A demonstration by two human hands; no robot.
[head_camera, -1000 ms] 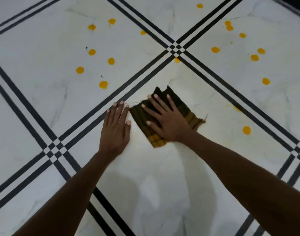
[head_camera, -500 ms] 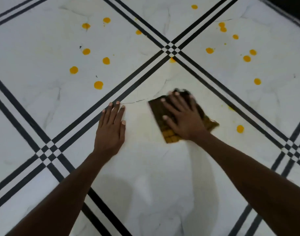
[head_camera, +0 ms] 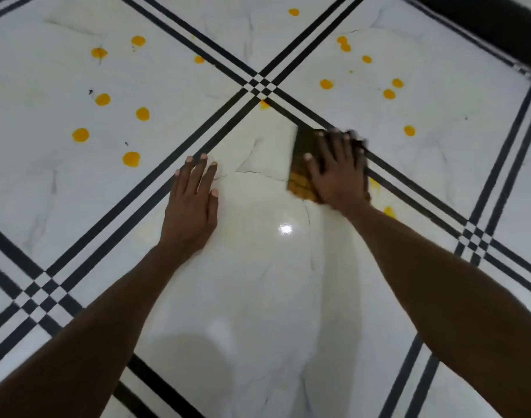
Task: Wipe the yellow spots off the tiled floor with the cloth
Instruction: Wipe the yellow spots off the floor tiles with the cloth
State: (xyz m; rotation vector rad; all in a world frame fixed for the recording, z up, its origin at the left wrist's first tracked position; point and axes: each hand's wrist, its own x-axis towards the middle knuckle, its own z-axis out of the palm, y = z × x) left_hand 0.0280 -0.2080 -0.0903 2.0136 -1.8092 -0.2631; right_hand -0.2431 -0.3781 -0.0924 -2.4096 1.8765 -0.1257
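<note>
A dark brown cloth point(head_camera: 301, 164) with a yellow-stained near end lies flat on the white tiled floor point(head_camera: 258, 297). My right hand point(head_camera: 338, 173) presses down on it, fingers spread, at the black stripes on the right. My left hand point(head_camera: 191, 203) rests flat on the tile, palm down, holding nothing. Several yellow spots dot the far left tile point(head_camera: 131, 159) and the far right tile point(head_camera: 326, 84). A yellow smear point(head_camera: 390, 211) lies just right of my right wrist, and a small one point(head_camera: 264, 104) sits below the stripe crossing.
Black triple stripes point(head_camera: 259, 84) cross diagonally between the white marble-look tiles. A dark edge point(head_camera: 481, 22) runs along the top right corner. A light glare point(head_camera: 285, 229) shines on the tile between my arms.
My right hand has slid the cloth to the right and away, up to the black stripes. The spot right of the cloth now shows as a smear. My left hand stays planted.
</note>
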